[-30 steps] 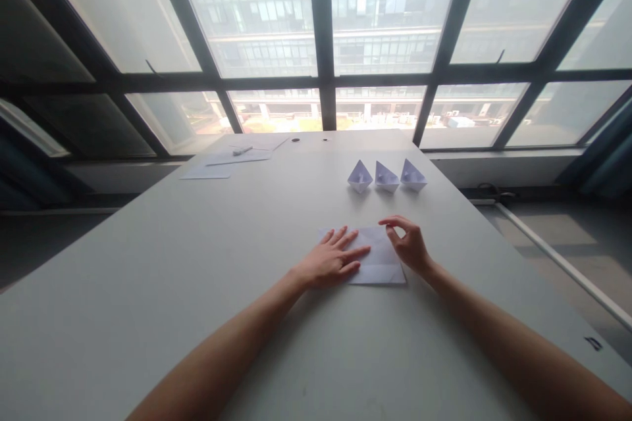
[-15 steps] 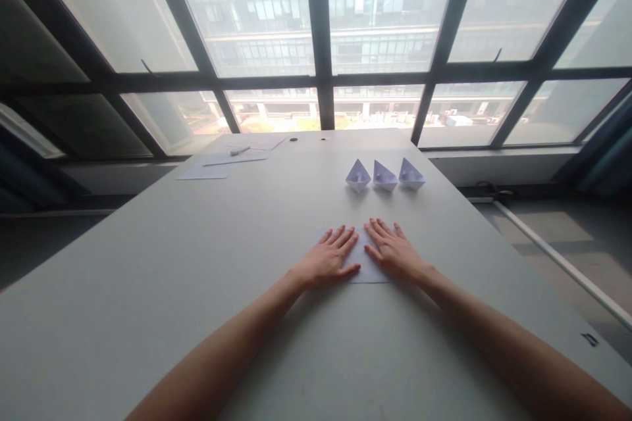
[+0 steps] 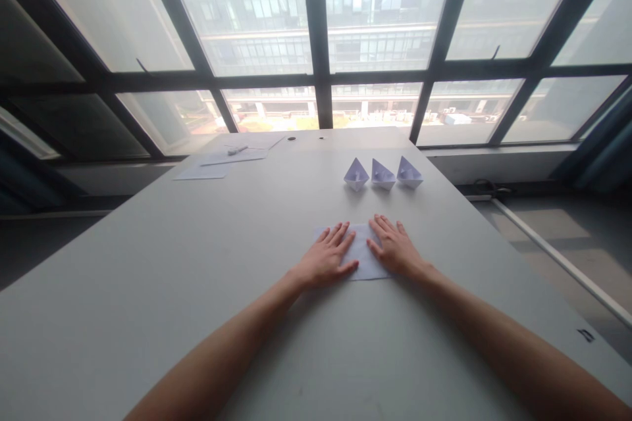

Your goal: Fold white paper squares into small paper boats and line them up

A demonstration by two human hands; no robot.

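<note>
A white sheet of paper (image 3: 364, 256) lies flat on the pale table (image 3: 207, 243) in front of me. My left hand (image 3: 328, 255) rests palm down over its left part, fingers spread. On its right part lies my right hand (image 3: 395, 247), also flat with the fingers stretched out. Between the hands a strip of the paper shows; its side edges are mostly covered. Beyond the hands stand three folded paper boats in a row: a left one (image 3: 356, 174), a middle one (image 3: 382, 174) and a right one (image 3: 409, 173).
At the far left of the table are loose white sheets (image 3: 202, 172) with a small whitish object (image 3: 237, 150) on top. Two cable holes, one of them a dark hole (image 3: 291, 139), sit near the far edge. Large windows (image 3: 375, 13) rise behind the table.
My right hand has shifted slightly to the right, so more paper shows between the hands. The left hand stays nearly in place. The whole view has moved a little.
</note>
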